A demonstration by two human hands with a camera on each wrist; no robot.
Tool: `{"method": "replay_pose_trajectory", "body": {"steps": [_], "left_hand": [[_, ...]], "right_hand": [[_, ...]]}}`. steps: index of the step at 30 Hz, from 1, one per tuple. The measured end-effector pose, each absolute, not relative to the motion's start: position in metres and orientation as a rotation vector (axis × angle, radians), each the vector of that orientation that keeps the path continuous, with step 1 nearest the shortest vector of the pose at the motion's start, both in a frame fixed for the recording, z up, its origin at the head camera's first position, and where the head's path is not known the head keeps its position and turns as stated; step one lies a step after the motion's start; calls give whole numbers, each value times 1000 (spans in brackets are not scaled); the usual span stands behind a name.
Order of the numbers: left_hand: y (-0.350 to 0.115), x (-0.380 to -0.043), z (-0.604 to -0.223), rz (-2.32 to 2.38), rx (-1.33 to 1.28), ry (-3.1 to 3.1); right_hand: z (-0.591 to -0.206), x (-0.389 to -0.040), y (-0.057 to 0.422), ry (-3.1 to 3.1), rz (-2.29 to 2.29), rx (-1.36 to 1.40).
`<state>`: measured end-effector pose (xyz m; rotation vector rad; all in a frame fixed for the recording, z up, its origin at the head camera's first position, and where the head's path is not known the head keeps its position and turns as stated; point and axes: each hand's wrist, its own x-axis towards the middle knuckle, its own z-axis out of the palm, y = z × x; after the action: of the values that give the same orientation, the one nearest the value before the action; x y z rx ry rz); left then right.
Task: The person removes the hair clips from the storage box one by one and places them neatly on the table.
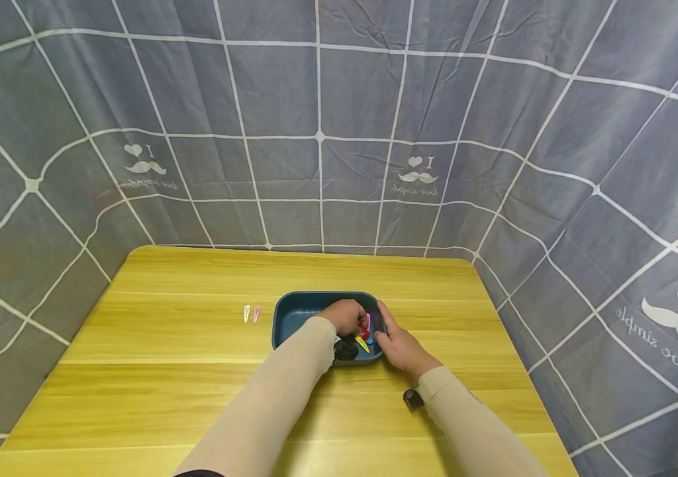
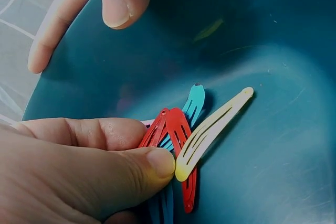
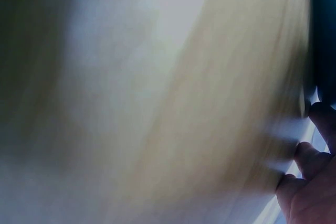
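A dark blue plastic bin stands on the table with several snap hair clips in its right end. My left hand reaches into it, and thumb and forefinger pinch a red hair clip. Against the thumb tip lies a yellow hair clip, over a second red hair clip. A blue hair clip shows behind them, and a bit of a pink one is partly hidden by the forefinger. My right hand holds the bin's right wall, thumb inside and fingers outside.
On the wooden table, left of the bin, a white hair clip and a pink hair clip lie side by side. A grey checked curtain hangs behind the table and along its sides.
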<state>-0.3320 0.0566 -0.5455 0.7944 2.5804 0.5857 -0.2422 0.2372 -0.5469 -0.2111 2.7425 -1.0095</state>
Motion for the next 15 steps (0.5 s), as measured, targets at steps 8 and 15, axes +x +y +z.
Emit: {"method": "replay_pose_trajectory", "body": {"steps": [8, 15], "left_hand": [[56, -328, -541, 584, 787, 2581], [54, -326, -539, 570, 795, 2603]], "right_hand": [[-547, -242, 237, 2738, -1013, -207], [-547, -242, 237, 2746, -1020, -210]]}}
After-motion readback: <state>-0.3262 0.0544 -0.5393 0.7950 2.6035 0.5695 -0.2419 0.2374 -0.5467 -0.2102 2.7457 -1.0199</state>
